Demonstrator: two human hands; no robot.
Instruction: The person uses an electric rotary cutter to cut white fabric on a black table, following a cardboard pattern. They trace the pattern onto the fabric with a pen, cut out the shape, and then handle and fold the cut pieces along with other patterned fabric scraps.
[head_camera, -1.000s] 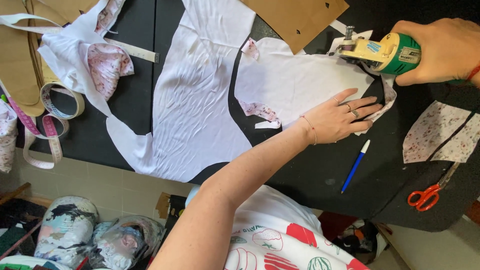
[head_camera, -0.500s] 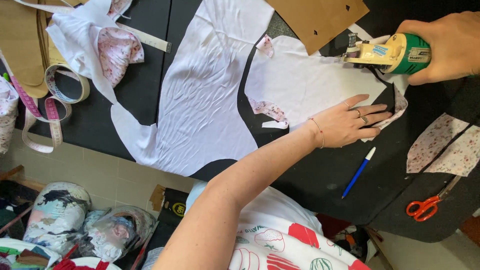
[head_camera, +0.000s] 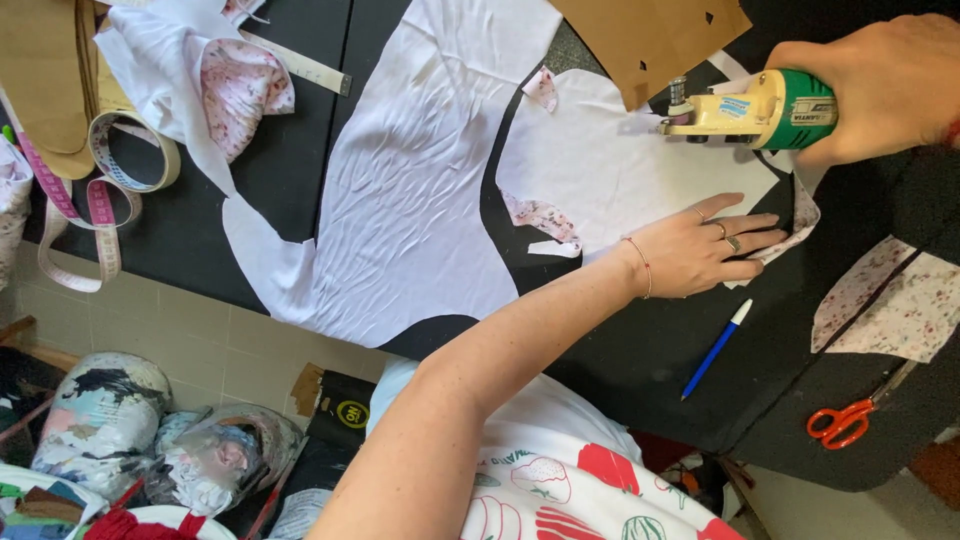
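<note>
Our right hand (head_camera: 880, 85) grips the green-and-yellow electric fabric cutter (head_camera: 750, 108); our left hand (head_camera: 705, 250), at its six o'clock, lies flat, pinning the white cloth panel (head_camera: 610, 170).

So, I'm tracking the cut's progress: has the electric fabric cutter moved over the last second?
Yes. The electric fabric cutter has moved left in the view across the white fabric piece, closing the gap to the brown cardboard sheet.

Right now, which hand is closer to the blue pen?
The left hand. It lies flat on the white fabric, just above the blue pen. The right hand is farther off, up at the top holding the yellow and green cutter.
</note>
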